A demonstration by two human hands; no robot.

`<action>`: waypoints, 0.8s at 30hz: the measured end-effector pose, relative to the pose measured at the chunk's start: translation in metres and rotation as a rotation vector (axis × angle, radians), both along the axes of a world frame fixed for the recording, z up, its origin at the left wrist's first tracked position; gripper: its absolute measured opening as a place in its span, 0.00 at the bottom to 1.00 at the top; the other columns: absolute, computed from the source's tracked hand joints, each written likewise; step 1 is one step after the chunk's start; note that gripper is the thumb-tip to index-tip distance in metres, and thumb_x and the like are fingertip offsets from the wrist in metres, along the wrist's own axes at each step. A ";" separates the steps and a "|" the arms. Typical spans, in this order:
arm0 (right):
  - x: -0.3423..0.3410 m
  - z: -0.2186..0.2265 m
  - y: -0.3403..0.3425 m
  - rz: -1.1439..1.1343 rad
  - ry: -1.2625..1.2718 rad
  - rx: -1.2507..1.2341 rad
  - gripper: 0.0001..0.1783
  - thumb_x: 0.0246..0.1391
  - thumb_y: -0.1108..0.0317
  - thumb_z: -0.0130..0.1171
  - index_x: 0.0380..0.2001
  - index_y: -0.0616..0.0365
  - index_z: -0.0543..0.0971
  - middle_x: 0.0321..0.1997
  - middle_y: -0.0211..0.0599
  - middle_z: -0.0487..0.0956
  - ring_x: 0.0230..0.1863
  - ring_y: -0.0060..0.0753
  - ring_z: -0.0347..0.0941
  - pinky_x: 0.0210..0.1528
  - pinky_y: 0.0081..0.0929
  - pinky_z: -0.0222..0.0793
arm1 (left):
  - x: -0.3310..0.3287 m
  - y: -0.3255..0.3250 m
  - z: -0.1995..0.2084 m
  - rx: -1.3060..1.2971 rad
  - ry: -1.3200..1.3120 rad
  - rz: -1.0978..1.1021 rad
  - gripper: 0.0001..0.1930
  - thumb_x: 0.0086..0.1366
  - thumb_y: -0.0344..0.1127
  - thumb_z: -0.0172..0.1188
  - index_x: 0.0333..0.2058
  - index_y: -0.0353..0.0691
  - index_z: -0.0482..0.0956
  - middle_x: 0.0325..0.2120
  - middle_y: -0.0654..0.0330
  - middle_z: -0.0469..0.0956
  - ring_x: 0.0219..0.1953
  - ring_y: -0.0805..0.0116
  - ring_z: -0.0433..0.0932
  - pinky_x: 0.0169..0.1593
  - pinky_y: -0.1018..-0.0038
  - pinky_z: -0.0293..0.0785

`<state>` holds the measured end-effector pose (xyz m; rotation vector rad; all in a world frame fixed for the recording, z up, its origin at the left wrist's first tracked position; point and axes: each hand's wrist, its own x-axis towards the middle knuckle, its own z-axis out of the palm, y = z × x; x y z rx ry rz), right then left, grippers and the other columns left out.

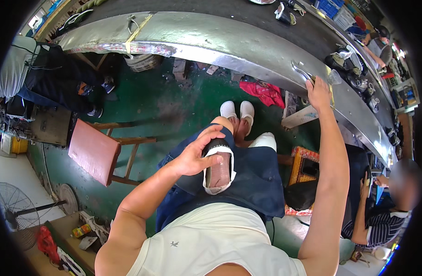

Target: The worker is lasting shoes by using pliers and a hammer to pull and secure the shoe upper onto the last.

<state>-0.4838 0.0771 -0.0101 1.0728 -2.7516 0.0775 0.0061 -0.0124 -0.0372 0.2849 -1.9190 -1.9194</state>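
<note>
Shoe (219, 177): black and white, resting on the dark cloth (257, 177) over the person's lap, its open side facing up.
Left hand (198, 154): partly curled around the shoe, fingers across the black end, thumb over the opening.
Right hand (318, 95): at the table (248, 39) edge, fingers loosely bent over the metal tool (301, 70); whether they grip it, I cannot tell.
Clear cup (334, 77): on the table, just beside the right hand.
</note>
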 end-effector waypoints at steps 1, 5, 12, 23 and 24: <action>0.005 0.007 0.002 0.005 -0.045 0.053 0.39 0.66 0.38 0.47 0.65 0.61 0.68 0.69 0.48 0.70 0.70 0.56 0.63 0.70 0.62 0.55 | 0.001 0.002 0.007 -0.078 -0.047 0.020 0.25 0.66 0.31 0.66 0.60 0.39 0.71 0.64 0.51 0.64 0.69 0.58 0.62 0.70 0.63 0.57; 0.050 0.030 0.017 0.138 0.009 0.169 0.31 0.65 0.42 0.53 0.54 0.60 0.78 0.54 0.54 0.80 0.52 0.58 0.78 0.54 0.47 0.73 | 0.006 0.000 -0.010 -0.227 -0.040 0.069 0.19 0.73 0.35 0.57 0.59 0.36 0.71 0.62 0.51 0.67 0.66 0.57 0.65 0.69 0.63 0.58; 0.215 0.025 0.120 0.200 -1.489 -0.244 0.13 0.60 0.67 0.59 0.45 0.62 0.78 0.35 0.31 0.81 0.34 0.23 0.78 0.36 0.27 0.74 | 0.003 -0.005 -0.035 -0.175 -0.112 0.091 0.22 0.78 0.43 0.49 0.63 0.37 0.66 0.62 0.55 0.66 0.65 0.65 0.64 0.69 0.67 0.58; 0.296 -0.026 0.105 0.413 -1.852 -0.232 0.15 0.69 0.63 0.55 0.51 0.62 0.78 0.39 0.33 0.82 0.37 0.20 0.74 0.42 0.25 0.73 | -0.005 -0.013 -0.038 -0.243 -0.205 0.034 0.23 0.78 0.40 0.49 0.66 0.37 0.63 0.65 0.55 0.65 0.66 0.64 0.63 0.69 0.67 0.59; 0.292 -0.020 0.101 0.359 -1.897 -0.143 0.14 0.69 0.63 0.55 0.48 0.62 0.77 0.37 0.32 0.82 0.35 0.21 0.75 0.41 0.27 0.74 | -0.005 -0.014 -0.036 -0.324 -0.244 0.041 0.22 0.77 0.38 0.50 0.65 0.37 0.65 0.64 0.54 0.66 0.66 0.64 0.64 0.68 0.67 0.60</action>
